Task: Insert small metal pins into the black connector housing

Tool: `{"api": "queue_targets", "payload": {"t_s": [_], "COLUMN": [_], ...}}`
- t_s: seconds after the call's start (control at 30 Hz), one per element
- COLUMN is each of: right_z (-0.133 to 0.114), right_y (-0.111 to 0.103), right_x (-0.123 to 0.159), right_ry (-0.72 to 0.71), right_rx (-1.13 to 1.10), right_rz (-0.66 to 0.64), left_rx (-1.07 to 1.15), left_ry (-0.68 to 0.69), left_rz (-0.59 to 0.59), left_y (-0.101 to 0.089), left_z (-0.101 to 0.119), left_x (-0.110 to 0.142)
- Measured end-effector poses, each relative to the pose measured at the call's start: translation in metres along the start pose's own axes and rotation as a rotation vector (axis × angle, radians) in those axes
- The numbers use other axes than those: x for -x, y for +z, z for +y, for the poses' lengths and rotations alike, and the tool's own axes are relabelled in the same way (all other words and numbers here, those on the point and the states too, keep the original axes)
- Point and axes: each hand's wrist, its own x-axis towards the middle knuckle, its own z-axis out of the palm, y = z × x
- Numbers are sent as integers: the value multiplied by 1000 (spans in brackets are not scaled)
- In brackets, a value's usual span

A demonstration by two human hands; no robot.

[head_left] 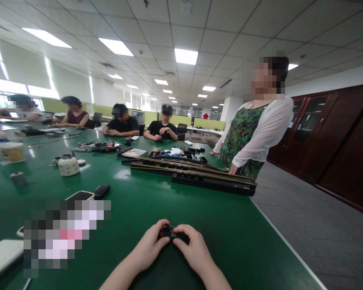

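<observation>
Both of my hands meet low in the middle of the view, over the green tabletop (133,225). Between them is a small black part (168,231), dark and jointed-looking; its exact kind cannot be made out. My left hand (153,245) pinches its left side between thumb and fingers. On the other side, my right hand (192,243) grips it with the thumb in front and the fingers behind. My fingers cover much of the part.
Long black rails (213,184) with thin rods lie across the table ahead. A person (245,133) stands at the right edge; several others sit at the far side. At left are a phone (80,196), a white jar (68,165), a grey cylinder (18,178) and a tub (9,152).
</observation>
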Motion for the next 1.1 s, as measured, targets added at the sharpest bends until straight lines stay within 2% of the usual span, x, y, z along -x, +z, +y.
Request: {"api": "queue_targets", "payload": {"t_s": [0.2, 0.33, 0.67, 1.1], "right_z": [0, 2, 5, 4], "right_y": [0, 1, 4, 2], "right_x": [-1, -1, 1, 0], "right_ry": [-43, -29, 20, 64], "right_rx": [-75, -74, -2, 110], "right_rz": [-6, 5, 9, 60], "left_rx": [-23, -77, -238, -225], "left_ry": [3, 52, 58, 63], "left_rz": [29, 53, 43, 59], "left_y": [0, -2, -5, -5], "left_z": [1, 3, 3, 3], "left_x": [1, 1, 2, 2]}}
